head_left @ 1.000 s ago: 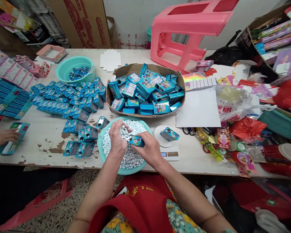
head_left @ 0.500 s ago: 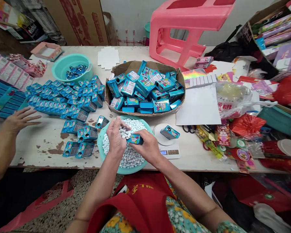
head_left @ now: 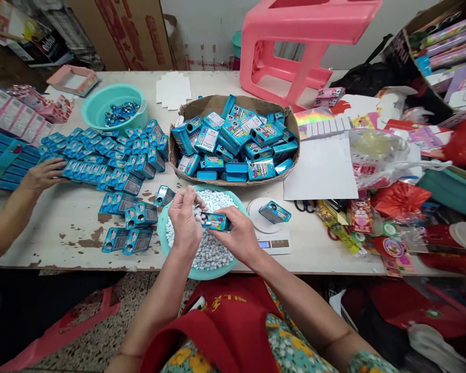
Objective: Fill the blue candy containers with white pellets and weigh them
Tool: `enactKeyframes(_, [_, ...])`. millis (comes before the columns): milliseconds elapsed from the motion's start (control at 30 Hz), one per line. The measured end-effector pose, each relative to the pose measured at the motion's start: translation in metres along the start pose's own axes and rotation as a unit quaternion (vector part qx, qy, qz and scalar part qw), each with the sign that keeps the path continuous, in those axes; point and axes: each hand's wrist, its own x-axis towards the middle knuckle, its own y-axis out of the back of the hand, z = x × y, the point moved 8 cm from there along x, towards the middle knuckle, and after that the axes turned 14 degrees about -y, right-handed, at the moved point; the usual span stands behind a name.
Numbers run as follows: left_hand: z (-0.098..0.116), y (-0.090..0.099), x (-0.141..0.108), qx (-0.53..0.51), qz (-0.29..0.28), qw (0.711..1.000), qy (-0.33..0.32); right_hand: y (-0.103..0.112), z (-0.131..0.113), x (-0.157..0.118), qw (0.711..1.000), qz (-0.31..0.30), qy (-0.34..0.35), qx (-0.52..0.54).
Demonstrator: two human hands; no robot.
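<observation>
Over a teal basin of small white candies, my left hand is cupped closed around some of the candies. My right hand grips a blue candy tin, tilted on its side with its open end against the candies in my left palm. To the right, another blue tin lies on the round plate of a white digital scale. Left of the basin, several blue tins with round openings stand on the table.
A cardboard box heaped with blue tins sits behind the basin. A co-worker's hand touches the rows of tins at left. Farther back are a teal bowl of shiny lids and a pink stool. Scissors and packaging lie at right.
The tin in my right hand now shows its opening against the candies in my left palm. The co-worker's hand has moved right and up onto the rows of tins.
</observation>
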Motion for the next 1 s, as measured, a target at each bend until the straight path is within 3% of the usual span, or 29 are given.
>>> enactKeyframes(167, [0.014,0.002,-0.001,0.017,-0.004,0.999,-0.034,-0.001,-0.009,-0.001,1.000,0.004,0.011,0.016])
enactKeyframes(267, [0.010,0.005,0.000,0.041,-0.009,0.998,-0.052,-0.008,-0.007,0.001,1.000,0.003,0.008,0.013])
enactKeyframes(367, [-0.003,0.006,-0.001,0.038,-0.016,0.999,-0.010,-0.015,0.002,0.002,1.000,-0.003,-0.011,0.017])
enactKeyframes(467, [-0.002,0.007,-0.003,-0.014,-0.011,1.000,0.023,-0.013,0.004,-0.003,0.999,-0.001,-0.012,0.052])
enactKeyframes(600, [0.011,0.006,-0.005,-0.024,-0.015,1.000,0.001,-0.010,0.003,-0.010,0.995,0.004,-0.007,0.097])
enactKeyframes(833, [0.007,0.006,-0.008,-0.027,-0.010,0.999,-0.021,-0.017,0.013,-0.013,0.994,0.020,-0.025,0.106])
enactKeyframes(1000, [0.009,0.000,-0.011,-0.062,-0.035,0.997,0.025,-0.009,0.015,-0.018,0.993,0.034,-0.033,0.108])
